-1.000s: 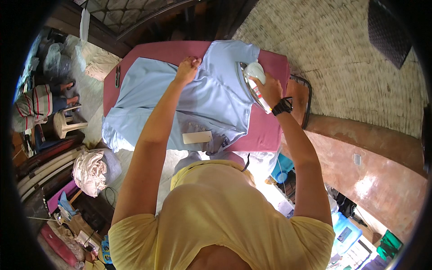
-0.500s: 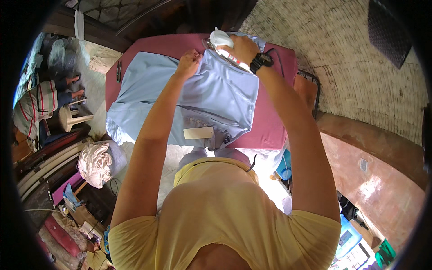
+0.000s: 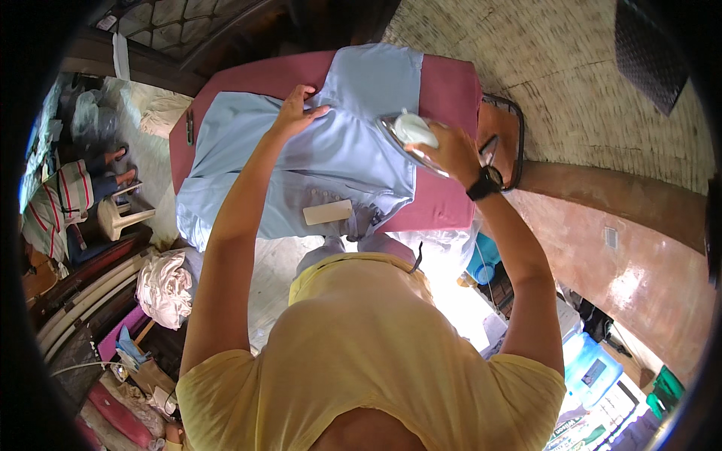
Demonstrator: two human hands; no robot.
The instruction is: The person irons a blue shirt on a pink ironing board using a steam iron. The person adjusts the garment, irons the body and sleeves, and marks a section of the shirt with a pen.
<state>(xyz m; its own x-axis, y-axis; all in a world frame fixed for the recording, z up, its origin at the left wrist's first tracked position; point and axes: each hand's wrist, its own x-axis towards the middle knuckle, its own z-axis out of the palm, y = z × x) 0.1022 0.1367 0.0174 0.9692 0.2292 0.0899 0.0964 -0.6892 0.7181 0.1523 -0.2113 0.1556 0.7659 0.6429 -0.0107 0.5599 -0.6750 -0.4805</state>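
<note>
A light blue garment, which looks like a shirt, is spread over the maroon cloth of a table. My right hand grips the handle of a clothes iron with a white top. The iron is slightly blurred at the garment's right edge; whether it touches the cloth I cannot tell. My left hand, thumb and fingers apart, hovers over or rests lightly on the garment's far part. Near the front edge, a flat white rectangular thing lies on the garment beside its bunched part.
A dark slim object lies on the table's left edge. A brown chair with a dark frame stands at the right, by the wall. On the left are a seated person, a plastic stool and a pale cloth bundle.
My right hand has brought the iron from the far edge nearer and to the right. A flat blue section now shows at the far side. My left hand has moved left and its fingers have spread.
</note>
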